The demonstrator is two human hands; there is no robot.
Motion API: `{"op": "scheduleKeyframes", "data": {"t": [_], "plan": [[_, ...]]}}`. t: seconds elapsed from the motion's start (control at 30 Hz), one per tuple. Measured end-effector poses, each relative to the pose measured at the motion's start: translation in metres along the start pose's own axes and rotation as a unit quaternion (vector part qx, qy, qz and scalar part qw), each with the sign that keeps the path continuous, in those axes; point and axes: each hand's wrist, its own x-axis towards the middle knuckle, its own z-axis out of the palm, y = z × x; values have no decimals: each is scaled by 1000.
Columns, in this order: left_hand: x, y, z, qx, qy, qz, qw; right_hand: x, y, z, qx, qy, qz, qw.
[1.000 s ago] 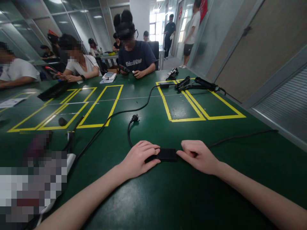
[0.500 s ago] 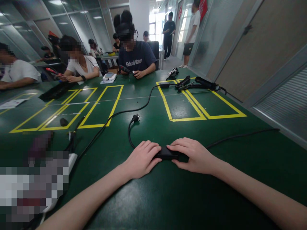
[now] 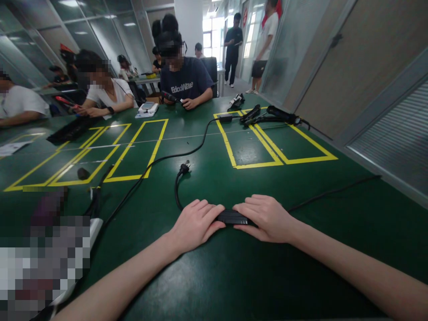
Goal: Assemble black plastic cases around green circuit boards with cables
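Observation:
A black power adapter (image 3: 232, 217) lies between my hands near the middle of the view, its ridged side showing. My left hand (image 3: 198, 225) is closed around its left end, thumb in front and fingers over the top. My right hand (image 3: 267, 218) grips the right end the same way. A short black cord with a plug (image 3: 184, 168) comes out from behind my left hand and rests on the green table (image 3: 214, 276). From behind my right hand a thin black cable (image 3: 334, 191) runs off to the right.
Yellow tape rectangles (image 3: 257, 166) mark the table. A long black cable (image 3: 170, 156) crosses it to a small black box (image 3: 225, 118). Black tools (image 3: 282, 116) lie at the back right. Across the table, a co-worker in a dark shirt (image 3: 187, 80) holds a tool.
My right hand has opened from a loose curl beside the adapter and taken hold of its right end. The adapter has tilted, so its ridged side faces me. The view has shifted slightly.

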Motion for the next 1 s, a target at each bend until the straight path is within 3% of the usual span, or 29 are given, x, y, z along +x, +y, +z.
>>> {"op": "scheduleKeyframes", "data": {"t": [0.2, 0.37, 0.47, 0.63, 0.73, 0.87, 1.0], "plan": [[3, 5, -7, -133, -9, -108, 985, -4, 2, -2, -75, 63, -60, 993], [5, 8, -11, -206, -29, -168, 964, -5, 3, -3, -81, 73, -86, 990], [3, 7, -10, -196, 25, -151, 969, -3, 3, -1, -61, 41, -66, 995], [-2, 4, -5, -87, 98, -56, 990, 0, -2, -1, 17, 8, -16, 1000], [-2, 3, -3, -50, 114, -24, 992, -1, -6, -3, 49, 27, 11, 998], [-3, 4, -4, -38, 93, -32, 994, -3, -7, -6, 80, 26, 33, 996], [-5, 2, -9, -5, 116, -45, 992, -4, 4, -6, 167, 49, 149, 973]]}}
